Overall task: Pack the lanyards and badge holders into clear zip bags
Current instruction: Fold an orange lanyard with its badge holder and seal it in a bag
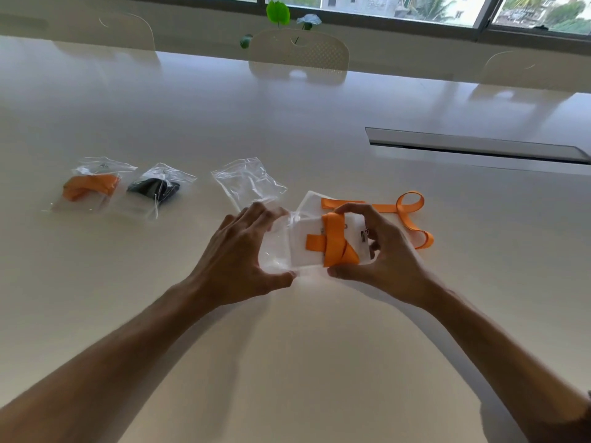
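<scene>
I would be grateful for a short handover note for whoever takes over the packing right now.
Left hand: holding a clear zip bag.
Right hand: gripping a badge holder wrapped with an orange lanyard, at the bag's mouth.
Done: two filled bags far left, one orange, one black.
Left: finish this insertion; an empty bag and a loose orange lanyard remain on the table.

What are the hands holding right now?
Left hand: closed on the clear zip bag.
Right hand: closed on the badge holder wrapped in orange lanyard.
</scene>
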`<state>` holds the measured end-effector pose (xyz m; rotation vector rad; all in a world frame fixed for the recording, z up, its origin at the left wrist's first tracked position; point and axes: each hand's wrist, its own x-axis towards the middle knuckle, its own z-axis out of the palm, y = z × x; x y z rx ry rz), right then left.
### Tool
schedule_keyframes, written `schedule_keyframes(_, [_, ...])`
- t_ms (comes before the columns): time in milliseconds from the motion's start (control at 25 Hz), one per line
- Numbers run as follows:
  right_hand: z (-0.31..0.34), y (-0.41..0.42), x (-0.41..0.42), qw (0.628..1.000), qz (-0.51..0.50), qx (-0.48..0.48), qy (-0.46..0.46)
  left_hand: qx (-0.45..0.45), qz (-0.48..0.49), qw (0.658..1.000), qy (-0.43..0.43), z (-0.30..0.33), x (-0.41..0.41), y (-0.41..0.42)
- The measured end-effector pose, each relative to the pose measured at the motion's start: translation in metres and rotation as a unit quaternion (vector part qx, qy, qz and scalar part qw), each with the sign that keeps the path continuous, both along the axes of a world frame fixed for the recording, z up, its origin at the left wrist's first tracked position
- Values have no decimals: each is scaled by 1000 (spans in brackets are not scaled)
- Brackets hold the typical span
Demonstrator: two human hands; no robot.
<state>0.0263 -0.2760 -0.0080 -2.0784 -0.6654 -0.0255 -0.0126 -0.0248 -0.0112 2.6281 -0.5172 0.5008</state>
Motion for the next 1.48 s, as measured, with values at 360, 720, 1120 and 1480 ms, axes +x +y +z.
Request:
schedule_keyframes(360, [0,28,-20,968,22,177,174,6,-36,999,8,-4,-6,-18])
schedule_keyframes(720, [7,36,-24,967,-49,179,174,-5,-8,1000,-18,-1,-8,-21])
schedule_keyframes(1120, [-5,44,-31,971,9,178,157,-53,-10,998,-25,2,-15,-35])
schedule_keyframes(1480, [5,39,-34,997,-9,31,70,-67,25,997,-5,10,-11,-24])
